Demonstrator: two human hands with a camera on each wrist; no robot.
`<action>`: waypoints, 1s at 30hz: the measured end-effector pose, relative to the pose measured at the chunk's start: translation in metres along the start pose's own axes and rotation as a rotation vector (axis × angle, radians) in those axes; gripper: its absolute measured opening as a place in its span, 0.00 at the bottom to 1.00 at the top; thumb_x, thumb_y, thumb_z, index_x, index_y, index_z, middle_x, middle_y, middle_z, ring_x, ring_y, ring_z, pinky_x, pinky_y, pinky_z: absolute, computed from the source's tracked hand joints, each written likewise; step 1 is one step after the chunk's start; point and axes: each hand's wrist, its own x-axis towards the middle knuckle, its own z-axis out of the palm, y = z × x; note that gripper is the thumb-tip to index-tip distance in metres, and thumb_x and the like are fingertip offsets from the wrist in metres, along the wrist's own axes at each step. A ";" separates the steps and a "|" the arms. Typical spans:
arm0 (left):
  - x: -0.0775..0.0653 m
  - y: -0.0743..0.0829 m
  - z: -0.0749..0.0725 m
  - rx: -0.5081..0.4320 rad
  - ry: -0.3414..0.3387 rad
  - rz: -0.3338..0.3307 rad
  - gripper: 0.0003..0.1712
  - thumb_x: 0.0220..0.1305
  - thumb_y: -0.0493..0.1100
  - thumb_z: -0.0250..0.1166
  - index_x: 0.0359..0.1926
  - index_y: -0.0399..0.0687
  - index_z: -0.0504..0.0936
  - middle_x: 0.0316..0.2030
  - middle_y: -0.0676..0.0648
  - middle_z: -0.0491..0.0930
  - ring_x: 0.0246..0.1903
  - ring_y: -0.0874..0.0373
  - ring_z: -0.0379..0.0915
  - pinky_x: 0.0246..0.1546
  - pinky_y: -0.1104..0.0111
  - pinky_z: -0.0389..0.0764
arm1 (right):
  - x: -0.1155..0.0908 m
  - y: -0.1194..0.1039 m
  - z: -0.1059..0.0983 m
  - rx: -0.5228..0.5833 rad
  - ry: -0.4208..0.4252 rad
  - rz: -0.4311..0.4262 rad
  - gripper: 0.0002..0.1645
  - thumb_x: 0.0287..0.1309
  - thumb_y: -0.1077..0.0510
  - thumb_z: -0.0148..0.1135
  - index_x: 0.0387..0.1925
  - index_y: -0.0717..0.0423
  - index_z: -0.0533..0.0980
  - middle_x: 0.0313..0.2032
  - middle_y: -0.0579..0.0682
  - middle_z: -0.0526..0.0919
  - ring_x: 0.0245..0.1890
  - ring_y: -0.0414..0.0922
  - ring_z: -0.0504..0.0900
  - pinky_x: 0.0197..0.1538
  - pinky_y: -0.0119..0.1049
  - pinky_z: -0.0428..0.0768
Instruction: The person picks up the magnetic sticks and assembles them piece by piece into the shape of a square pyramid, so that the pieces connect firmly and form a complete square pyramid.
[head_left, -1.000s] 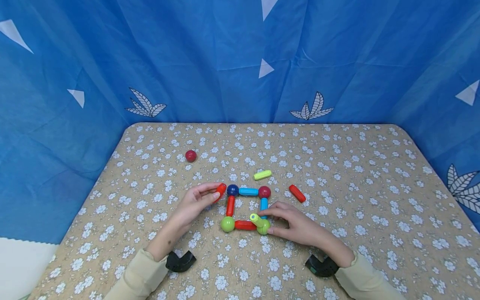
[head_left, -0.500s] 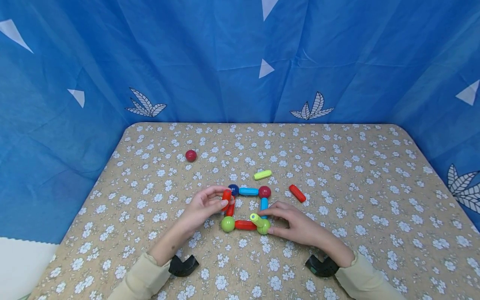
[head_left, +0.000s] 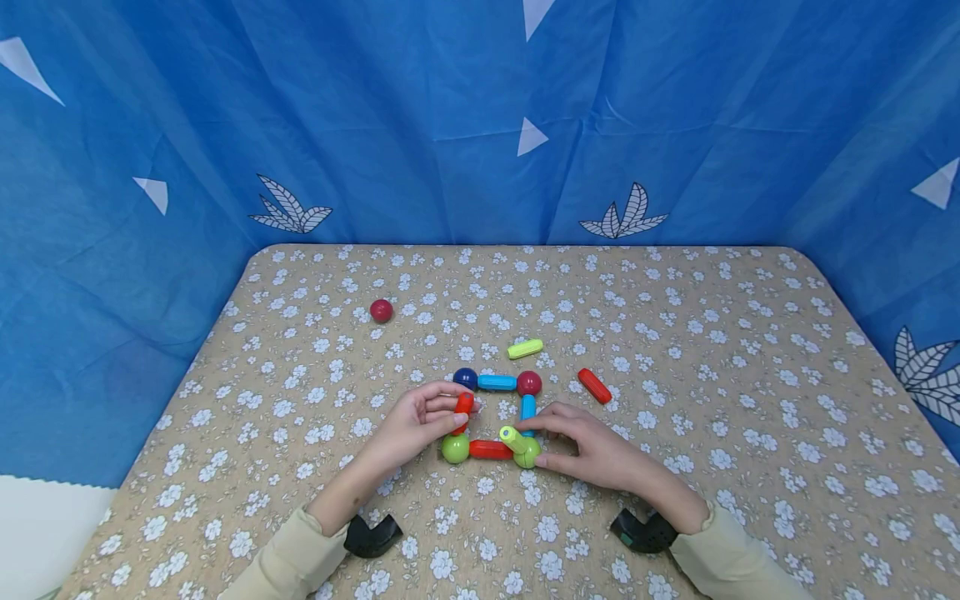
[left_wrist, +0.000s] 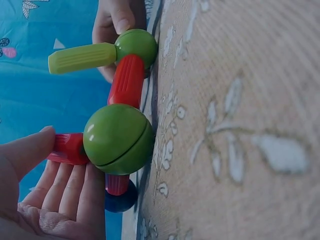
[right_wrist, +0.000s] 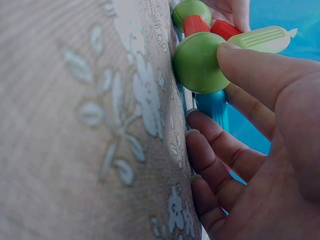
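A square of magnetic rods and balls lies on the table, joined at its corners. My left hand (head_left: pixel 412 425) pinches a red rod (left_wrist: pixel 69 148) between thumb and fingers; its end meets the near-left green ball (left_wrist: pixel 118 138), and the rod stands up from it. My right hand (head_left: pixel 588 446) holds the near-right green ball (right_wrist: pixel 200 62), thumb on it and fingers beside the blue rod (right_wrist: pixel 212 106). A yellow-green rod (head_left: pixel 512 438) rises from that ball. Between the green balls runs another red rod (head_left: pixel 491 450). The left-side red rod is mostly hidden by my left hand.
At the square's far corners sit a dark blue ball (head_left: pixel 465 379) and a red ball (head_left: pixel 528 383), linked by a light blue rod (head_left: pixel 497 382). Beyond lie a loose yellow-green rod (head_left: pixel 525 349), a red rod (head_left: pixel 595 387) and a red ball (head_left: pixel 381 311). A blue curtain (head_left: pixel 480 125) hangs behind.
My left hand has moved right and nearer with its red rod, from beside the dark blue ball to the near-left green ball. My right hand has stayed in place.
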 end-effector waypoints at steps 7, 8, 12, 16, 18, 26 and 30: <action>-0.001 0.001 0.002 0.000 0.007 -0.014 0.19 0.58 0.32 0.65 0.51 0.35 0.73 0.45 0.41 0.80 0.44 0.50 0.77 0.46 0.65 0.77 | 0.000 0.000 -0.001 0.008 -0.009 0.005 0.27 0.58 0.40 0.59 0.58 0.39 0.72 0.47 0.38 0.74 0.45 0.38 0.72 0.46 0.43 0.75; -0.001 0.002 0.002 -0.002 0.009 -0.014 0.19 0.58 0.32 0.65 0.51 0.35 0.73 0.45 0.42 0.80 0.44 0.50 0.77 0.46 0.65 0.77 | 0.000 0.000 -0.001 0.008 -0.010 0.006 0.27 0.58 0.39 0.58 0.58 0.39 0.72 0.47 0.38 0.74 0.45 0.38 0.72 0.46 0.43 0.75; -0.002 0.002 0.002 0.009 0.010 -0.006 0.19 0.58 0.32 0.65 0.51 0.35 0.73 0.44 0.42 0.80 0.44 0.50 0.77 0.45 0.65 0.77 | 0.000 0.000 -0.001 0.007 -0.014 0.009 0.27 0.58 0.39 0.58 0.59 0.38 0.72 0.47 0.38 0.74 0.46 0.38 0.72 0.46 0.43 0.75; -0.002 0.002 0.003 0.015 0.009 -0.004 0.19 0.58 0.32 0.65 0.51 0.35 0.74 0.44 0.42 0.80 0.44 0.50 0.77 0.45 0.65 0.77 | 0.000 0.000 0.000 0.011 -0.007 0.002 0.26 0.58 0.40 0.59 0.58 0.39 0.73 0.46 0.38 0.74 0.44 0.38 0.72 0.45 0.40 0.75; -0.002 0.002 0.003 0.020 0.010 -0.003 0.18 0.58 0.32 0.65 0.50 0.35 0.74 0.44 0.42 0.80 0.43 0.51 0.77 0.45 0.66 0.77 | 0.000 -0.002 0.001 0.025 0.008 -0.005 0.26 0.58 0.42 0.60 0.57 0.41 0.73 0.41 0.37 0.74 0.40 0.38 0.72 0.41 0.36 0.75; 0.000 -0.001 0.002 0.047 0.005 0.048 0.18 0.58 0.31 0.65 0.49 0.32 0.74 0.42 0.41 0.80 0.42 0.51 0.78 0.44 0.65 0.78 | 0.004 -0.014 0.009 0.059 0.131 -0.012 0.17 0.56 0.47 0.65 0.47 0.46 0.80 0.25 0.35 0.70 0.24 0.37 0.68 0.24 0.28 0.69; -0.001 -0.001 0.001 0.054 0.007 0.058 0.18 0.58 0.32 0.65 0.49 0.32 0.74 0.42 0.41 0.80 0.41 0.52 0.78 0.44 0.66 0.78 | 0.006 -0.017 0.010 0.039 0.148 0.023 0.15 0.54 0.50 0.67 0.44 0.47 0.81 0.24 0.35 0.70 0.24 0.36 0.68 0.24 0.28 0.70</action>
